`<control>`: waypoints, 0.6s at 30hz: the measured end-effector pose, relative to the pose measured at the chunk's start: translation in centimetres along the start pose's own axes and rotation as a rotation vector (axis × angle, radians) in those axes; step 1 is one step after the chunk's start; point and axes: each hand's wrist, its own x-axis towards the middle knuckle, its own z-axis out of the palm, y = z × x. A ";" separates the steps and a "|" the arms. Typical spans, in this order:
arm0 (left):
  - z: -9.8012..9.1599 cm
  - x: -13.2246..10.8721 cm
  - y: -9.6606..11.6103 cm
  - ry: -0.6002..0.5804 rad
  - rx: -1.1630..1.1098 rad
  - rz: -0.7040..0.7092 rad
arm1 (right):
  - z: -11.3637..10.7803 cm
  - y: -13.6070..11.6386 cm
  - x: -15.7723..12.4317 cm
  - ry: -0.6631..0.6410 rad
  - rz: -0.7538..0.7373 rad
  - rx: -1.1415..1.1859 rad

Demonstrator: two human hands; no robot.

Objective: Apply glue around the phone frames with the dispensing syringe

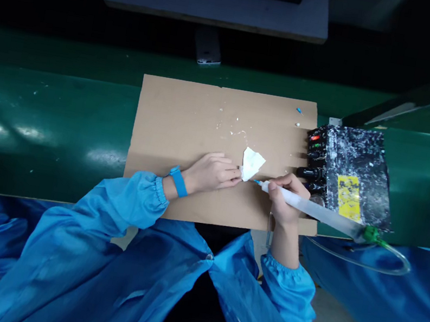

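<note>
Over the cardboard sheet (175, 127), my left hand (215, 175) is closed, its fingertips at the lower left edge of a crumpled white piece of paper or cloth (253, 163). A blue band circles that wrist. My right hand (288, 198) grips a long translucent dispensing syringe (323, 215) near its front end, tilted with its blue needle tip pointing left, close to the white piece. A green cap (371, 235) closes the syringe's rear, and a clear tube (404, 264) loops away from it. Whether the tip touches anything is too small to tell.
A black, white-smeared control box (357, 163) with knobs and a yellow label stands at the right. A small blue tip (299, 111) lies near the sheet's far right corner. A phone (208, 49) rests at the back. Parts of other people show at both sides.
</note>
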 end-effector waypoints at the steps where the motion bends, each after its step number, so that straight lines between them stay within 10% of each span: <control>1: -0.2 0.0 -0.1 0.003 -0.034 -0.009 | 0.0 0.0 0.0 0.006 0.008 -0.004; 7: -2.5 -0.1 -2.6 0.082 -0.162 -0.225 | -0.1 0.1 -0.1 0.023 0.047 -0.017; 18: -12.7 -8.1 -15.6 0.244 0.240 -1.103 | -0.5 1.5 -0.2 0.073 0.062 -0.033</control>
